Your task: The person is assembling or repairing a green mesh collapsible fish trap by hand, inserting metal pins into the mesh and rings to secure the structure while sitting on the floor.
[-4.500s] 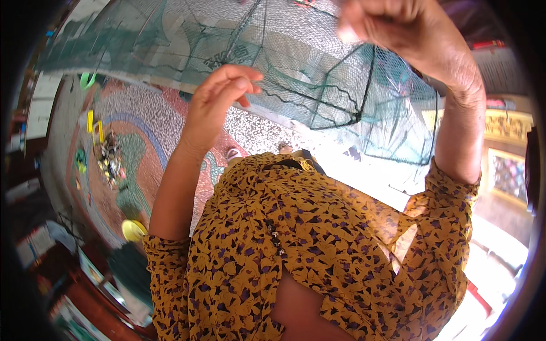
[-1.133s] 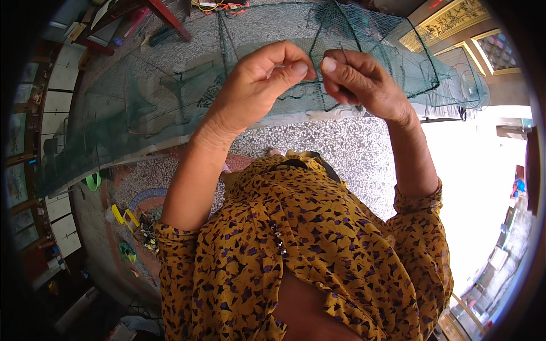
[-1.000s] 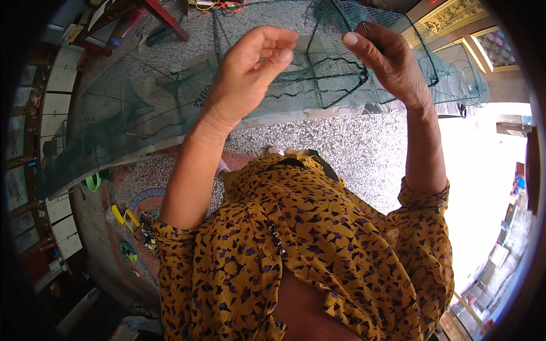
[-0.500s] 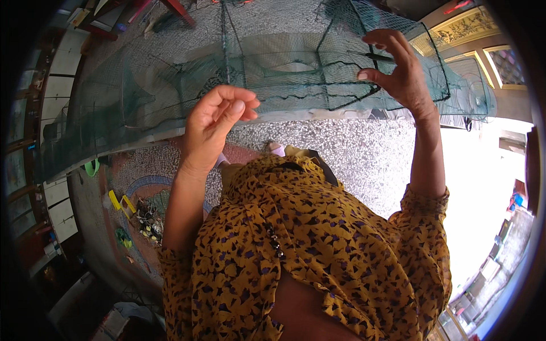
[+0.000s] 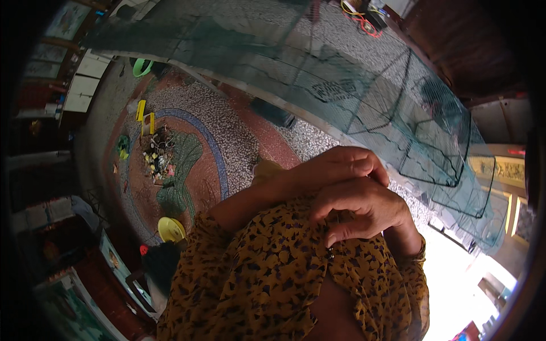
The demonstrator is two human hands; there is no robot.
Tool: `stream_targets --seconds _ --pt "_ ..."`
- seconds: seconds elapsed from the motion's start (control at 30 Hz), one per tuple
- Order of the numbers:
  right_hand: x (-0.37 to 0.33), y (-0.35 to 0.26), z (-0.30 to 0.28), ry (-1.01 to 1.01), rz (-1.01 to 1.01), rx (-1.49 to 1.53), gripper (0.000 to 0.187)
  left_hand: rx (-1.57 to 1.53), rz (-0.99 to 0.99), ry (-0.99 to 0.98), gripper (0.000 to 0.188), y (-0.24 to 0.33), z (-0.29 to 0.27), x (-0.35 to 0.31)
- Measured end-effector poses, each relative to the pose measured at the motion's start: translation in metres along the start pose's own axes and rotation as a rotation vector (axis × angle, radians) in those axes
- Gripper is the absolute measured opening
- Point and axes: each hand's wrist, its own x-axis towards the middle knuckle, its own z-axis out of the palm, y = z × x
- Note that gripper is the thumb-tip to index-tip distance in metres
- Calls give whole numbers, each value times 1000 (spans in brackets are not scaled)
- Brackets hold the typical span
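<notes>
My left hand [image 5: 350,163] reaches across my body from the left, its fingers bent, just beyond my right hand [image 5: 367,206]. The two hands overlap in front of my patterned yellow blouse [image 5: 256,256]. My right hand is curled, thumb toward the blouse; whatever lies inside its fingers is hidden. A long green net cage [image 5: 375,113] with dark frames stretches beyond both hands, and neither touches it.
On the patterned floor at left lie a pile of small items [image 5: 159,153] on green netting [image 5: 185,165], a yellow frame-like object [image 5: 148,123], a yellow basin [image 5: 171,229] and a green basin [image 5: 142,67]. Red cord [image 5: 364,25] lies at the far right.
Both hands have drawn back from the net toward my blouse and come together. The view has turned left. The dark pointed tool seen at my right hand is out of sight.
</notes>
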Motion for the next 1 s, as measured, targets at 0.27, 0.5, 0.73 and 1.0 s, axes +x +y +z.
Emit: stream_targets --seconds 0.27,0.5,0.73,1.0 --pt "119 21 32 -489 231 385 35 182 212 254 42 21 -43 -127" --pt "225 30 75 -729 257 382 33 507 446 604 26 63 -57 -242" --pt "303 50 125 -969 130 513 39 529 274 558 53 97 -68 -309" --pt "362 64 145 -1101 213 489 40 270 372 827 38 96 -79 -353"
